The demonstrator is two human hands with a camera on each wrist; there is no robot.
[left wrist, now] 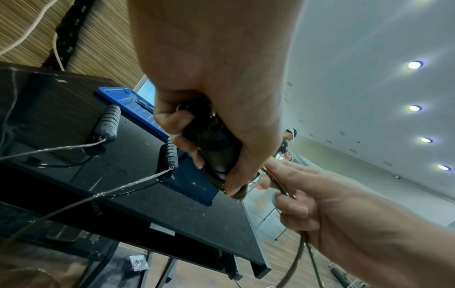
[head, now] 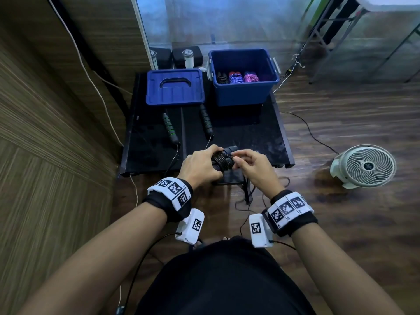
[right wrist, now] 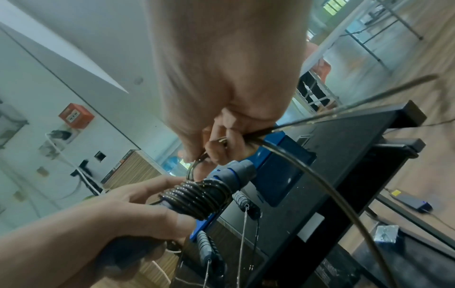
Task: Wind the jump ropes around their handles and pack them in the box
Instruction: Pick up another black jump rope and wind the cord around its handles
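Observation:
My left hand (head: 202,165) grips a pair of jump-rope handles (head: 223,156) over the black table's front edge; black cord is coiled in several turns around them (right wrist: 197,196). My right hand (head: 246,162) pinches the loose cord (right wrist: 248,137) just right of the coil, and the rest of the cord hangs down (right wrist: 332,194). A green-banded handle (head: 170,128) and a black handle (head: 206,120) lie on the table, cords trailing toward me. The open blue box (head: 244,89) at the back right holds several wound ropes (head: 236,77).
The blue lid (head: 175,87) lies flat left of the box. The black table (head: 250,137) stands beside a wooden wall on the left. A white floor fan (head: 366,165) sits on the wood floor at right. Cables run across the floor.

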